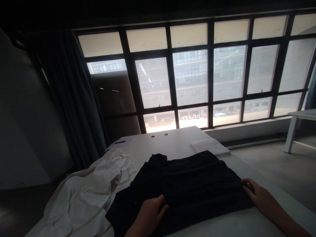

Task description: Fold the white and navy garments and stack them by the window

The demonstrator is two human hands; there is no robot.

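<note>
A dark navy or black shirt (195,184) lies spread sideways on the white table (180,136), one short sleeve pointing away at its upper left. My left hand (151,212) is over the shirt's near left part, its fingers curled in and closed on the cloth; the fingertips are partly hidden. At the shirt's right edge, my right hand (251,189) pinches the fabric between thumb and fingers. To the left of the shirt is a crumpled white garment (91,191), which neither hand touches.
A folded white cloth or sheet (209,145) lies beyond the shirt. A blue pen (120,142) rests on paper at the table's far left. Behind stand large framed windows (190,79) and a dark curtain (74,98). Another white table (293,126) is at right.
</note>
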